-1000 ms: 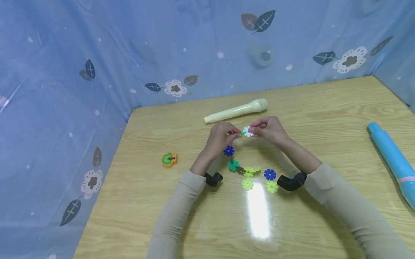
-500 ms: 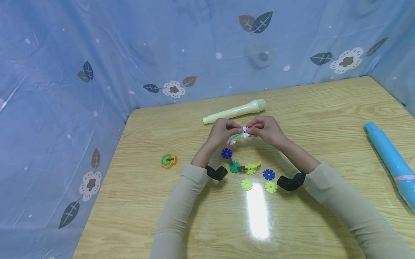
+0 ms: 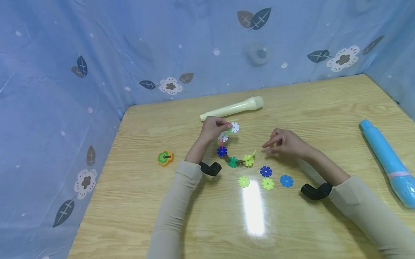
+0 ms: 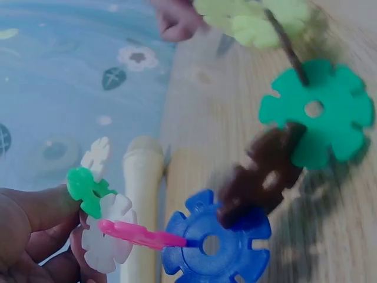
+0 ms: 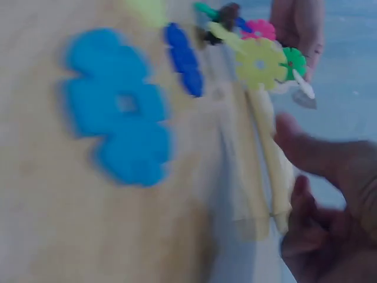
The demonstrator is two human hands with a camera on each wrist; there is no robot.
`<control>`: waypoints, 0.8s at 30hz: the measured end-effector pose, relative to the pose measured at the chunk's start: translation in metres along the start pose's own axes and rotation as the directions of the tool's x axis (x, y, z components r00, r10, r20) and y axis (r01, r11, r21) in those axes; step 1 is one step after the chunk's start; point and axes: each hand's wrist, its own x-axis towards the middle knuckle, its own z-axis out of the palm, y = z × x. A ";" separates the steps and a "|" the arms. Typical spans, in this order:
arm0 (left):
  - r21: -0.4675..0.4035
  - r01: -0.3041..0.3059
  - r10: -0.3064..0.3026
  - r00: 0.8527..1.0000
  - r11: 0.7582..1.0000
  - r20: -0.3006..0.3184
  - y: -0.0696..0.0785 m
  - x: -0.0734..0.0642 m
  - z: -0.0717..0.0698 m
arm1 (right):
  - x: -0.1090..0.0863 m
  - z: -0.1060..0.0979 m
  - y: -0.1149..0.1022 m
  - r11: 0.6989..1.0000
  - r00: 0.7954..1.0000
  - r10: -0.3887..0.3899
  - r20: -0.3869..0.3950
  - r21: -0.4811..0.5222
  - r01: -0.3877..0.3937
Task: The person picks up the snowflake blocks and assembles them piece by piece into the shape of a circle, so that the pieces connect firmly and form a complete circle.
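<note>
My left hand (image 3: 212,128) pinches the far end of a curved chain of interlocking plastic flower discs. In the left wrist view its thumb lies against a bright green disc (image 4: 91,191), between two white discs. A pink disc (image 4: 141,234), a blue disc (image 4: 218,247), a brown disc (image 4: 259,177), a teal disc (image 4: 315,112) and yellow-green ones follow along the chain. My right hand (image 3: 287,142) holds nothing and hovers right of the chain, index finger stretched out. Below it lie a loose dark blue disc (image 3: 265,171), a light blue disc (image 3: 286,181) and two yellow-green discs (image 3: 267,183).
A cream toy microphone (image 3: 232,108) lies behind the left hand. Along the right side is a wrapped blue microphone (image 3: 394,165). An orange and green tree-shaped piece (image 3: 165,158) sits at left. A blue patterned curtain (image 3: 204,42) stands behind the table.
Both hands were together at the white end disc. The right hand has let go and moved right and nearer, uncovering the light blue disc. The left hand, still pinching the chain, has shifted slightly left.
</note>
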 end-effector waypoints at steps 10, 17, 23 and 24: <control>0.025 0.063 -0.062 0.997 0.998 -0.045 -0.001 0.000 -0.004 | -0.007 0.012 0.004 0.987 0.945 -0.151 0.291 -0.005 0.159; 0.025 0.092 -0.091 0.995 0.995 -0.037 0.001 -0.005 -0.001 | -0.004 0.009 0.001 0.991 0.981 -0.090 0.173 -0.078 0.105; -0.007 0.085 -0.085 0.996 0.996 0.036 -0.001 -0.007 0.010 | 0.006 -0.004 -0.003 0.990 0.983 0.117 -0.139 -0.059 -0.126; -0.014 0.084 -0.084 0.995 0.996 0.050 -0.001 -0.007 0.012 | 0.009 -0.006 -0.005 0.989 0.975 0.138 -0.174 -0.030 -0.146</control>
